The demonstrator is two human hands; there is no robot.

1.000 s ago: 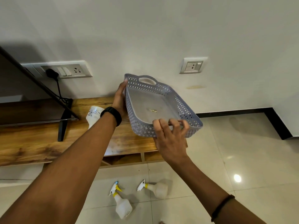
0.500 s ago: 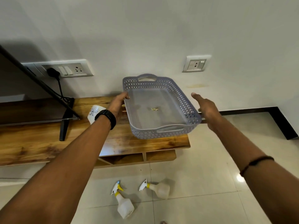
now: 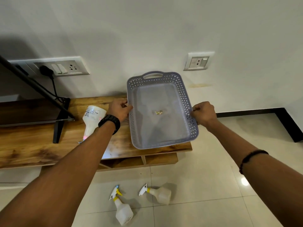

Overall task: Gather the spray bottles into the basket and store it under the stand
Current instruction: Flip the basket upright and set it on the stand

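The basket [image 3: 161,110] looked like matt grey plastic — perforated walls, a smooth solid bottom. The stand [image 3: 41,145] was grained wood with a slight sheen. The floor [image 3: 205,185] was glossy pale tile, and the spray bottles [image 3: 123,212] [image 3: 161,194] were translucent white plastic.

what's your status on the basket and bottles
Left hand and right hand grip the basket by its long sides, over the stand. Basket holds no bottles. Two bottles on floor, one on stand.
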